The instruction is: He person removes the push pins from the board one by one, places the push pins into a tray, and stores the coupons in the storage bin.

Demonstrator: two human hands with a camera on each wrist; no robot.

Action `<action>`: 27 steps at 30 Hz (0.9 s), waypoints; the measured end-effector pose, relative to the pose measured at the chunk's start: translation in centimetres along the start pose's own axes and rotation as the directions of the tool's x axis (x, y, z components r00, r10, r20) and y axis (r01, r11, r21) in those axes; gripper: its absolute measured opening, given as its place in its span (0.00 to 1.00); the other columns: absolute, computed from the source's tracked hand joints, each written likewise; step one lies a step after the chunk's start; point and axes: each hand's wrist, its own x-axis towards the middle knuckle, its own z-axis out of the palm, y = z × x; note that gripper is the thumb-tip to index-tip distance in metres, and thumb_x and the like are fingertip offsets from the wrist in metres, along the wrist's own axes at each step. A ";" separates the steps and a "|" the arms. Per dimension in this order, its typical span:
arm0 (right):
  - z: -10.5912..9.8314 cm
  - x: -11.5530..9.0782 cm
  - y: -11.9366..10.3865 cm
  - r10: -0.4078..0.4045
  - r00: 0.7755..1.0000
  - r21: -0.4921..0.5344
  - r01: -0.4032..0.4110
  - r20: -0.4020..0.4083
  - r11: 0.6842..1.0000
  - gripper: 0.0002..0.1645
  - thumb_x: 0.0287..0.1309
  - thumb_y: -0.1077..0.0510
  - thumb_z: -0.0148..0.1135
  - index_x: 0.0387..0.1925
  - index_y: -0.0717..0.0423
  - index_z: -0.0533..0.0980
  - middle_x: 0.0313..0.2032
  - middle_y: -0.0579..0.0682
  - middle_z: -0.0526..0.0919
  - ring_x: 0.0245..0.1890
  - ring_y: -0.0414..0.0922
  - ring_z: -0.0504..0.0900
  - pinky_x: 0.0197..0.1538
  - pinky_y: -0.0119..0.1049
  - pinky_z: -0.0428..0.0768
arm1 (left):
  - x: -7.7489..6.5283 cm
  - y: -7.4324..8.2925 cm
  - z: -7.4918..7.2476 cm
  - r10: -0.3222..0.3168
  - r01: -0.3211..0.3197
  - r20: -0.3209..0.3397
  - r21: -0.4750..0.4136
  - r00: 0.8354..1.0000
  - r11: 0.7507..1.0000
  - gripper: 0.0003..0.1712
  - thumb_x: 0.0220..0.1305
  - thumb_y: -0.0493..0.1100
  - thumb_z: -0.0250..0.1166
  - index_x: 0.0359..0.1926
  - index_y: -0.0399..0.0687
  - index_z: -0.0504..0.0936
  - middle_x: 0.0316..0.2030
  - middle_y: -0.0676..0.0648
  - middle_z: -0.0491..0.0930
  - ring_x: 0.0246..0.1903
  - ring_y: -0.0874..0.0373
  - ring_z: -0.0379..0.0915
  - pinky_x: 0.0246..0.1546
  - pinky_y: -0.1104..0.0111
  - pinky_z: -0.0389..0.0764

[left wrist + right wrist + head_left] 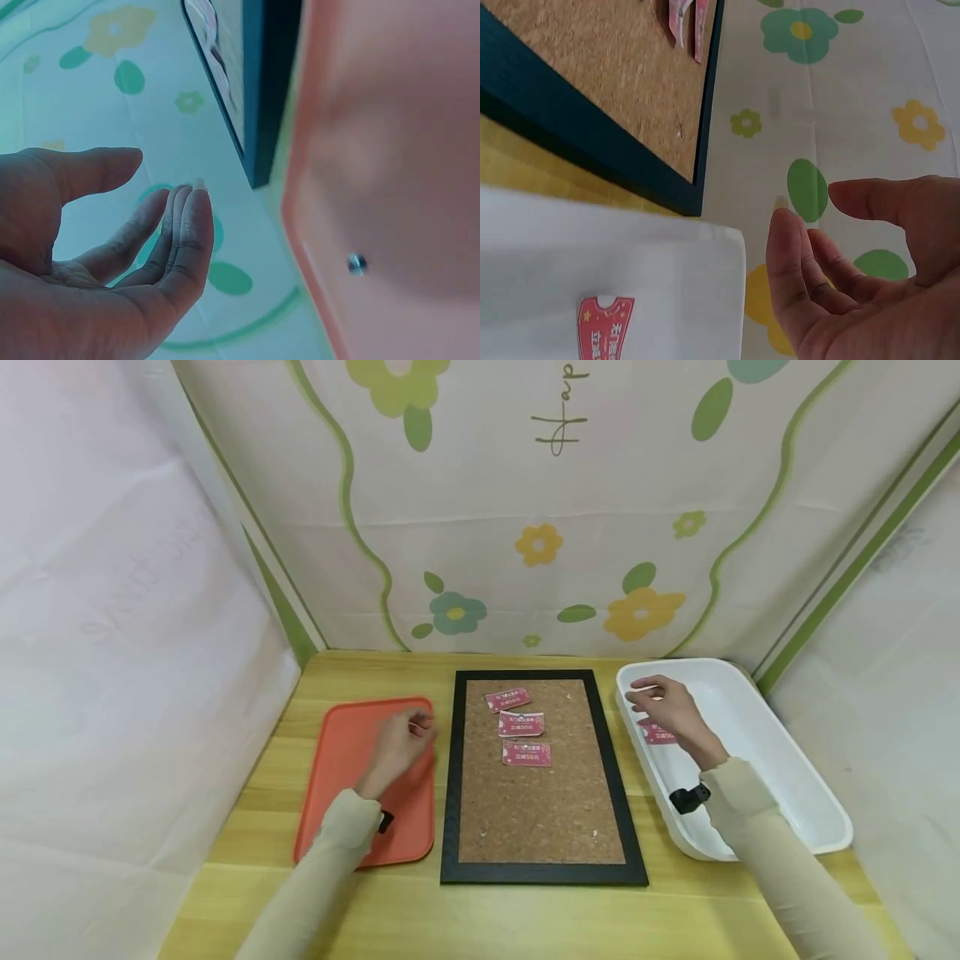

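Note:
My left hand (pixel 402 742) hovers over the red tray (pixel 322 777), thumb and loosely bent fingers apart, with nothing between them. A small silver metal piece, perhaps a pushpin (pixel 357 264), lies in that tray. Over the left side of the white bin (pixel 780 760) is my right hand (pixel 672 708), its thumb and fingers also apart and holding nothing. Beneath it a pink coupon (pixel 604 327) with a notched end lies inside the bin. Between the hands lies a black-framed corkboard (pixel 540 814). It carries three pink coupons: a tilted top one (pixel 508 699), a middle one (pixel 521 724) and a lower one (pixel 527 754).
The wooden table (pixel 525 922) has the tray at left, the board in the middle and the bin at right. A flower-printed cloth (pixel 480 552) rises behind, and pale cloth walls stand at both sides. Small shiny spots (pixel 596 834) show near the board's corners.

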 end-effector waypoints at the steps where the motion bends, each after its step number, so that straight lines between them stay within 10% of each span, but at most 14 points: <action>1: 0.4 0.0 -0.1 -0.002 1.000 0.008 0.001 0.010 1.000 0.29 0.76 0.52 0.58 0.67 0.70 0.71 0.57 0.73 0.80 0.43 0.48 0.89 0.39 0.33 0.89 | 0.1 0.2 0.3 0.008 -0.008 0.004 -0.012 1.000 1.000 0.16 0.73 0.41 0.67 0.56 0.36 0.83 0.45 0.38 0.86 0.44 0.46 0.84 0.47 0.54 0.86; 6: 2.4 -0.1 -0.4 0.003 0.998 0.055 -0.007 0.063 0.998 0.28 0.76 0.54 0.57 0.66 0.71 0.71 0.58 0.73 0.81 0.44 0.44 0.88 0.44 0.39 0.90 | 0.3 1.2 2.0 0.024 -0.023 0.029 -0.050 0.999 0.998 0.15 0.72 0.42 0.67 0.55 0.38 0.84 0.44 0.40 0.86 0.43 0.47 0.85 0.47 0.56 0.87; 13: 5.4 -0.4 -0.5 0.010 0.985 0.115 -0.030 0.169 0.993 0.26 0.78 0.57 0.54 0.67 0.72 0.70 0.60 0.73 0.79 0.56 0.65 0.84 0.50 0.48 0.90 | 0.6 2.3 3.9 0.029 -0.021 0.099 -0.081 0.995 0.996 0.17 0.74 0.43 0.65 0.57 0.37 0.83 0.45 0.40 0.86 0.44 0.47 0.85 0.47 0.56 0.88; 27: 9.5 -0.4 0.6 0.077 0.969 0.133 -0.110 0.233 0.985 0.23 0.78 0.59 0.52 0.65 0.69 0.73 0.54 0.69 0.84 0.49 0.56 0.90 0.52 0.44 0.89 | 1.3 3.0 6.8 0.015 0.012 0.177 -0.149 0.984 0.989 0.15 0.73 0.33 0.62 0.57 0.31 0.83 0.48 0.34 0.86 0.47 0.44 0.85 0.50 0.56 0.87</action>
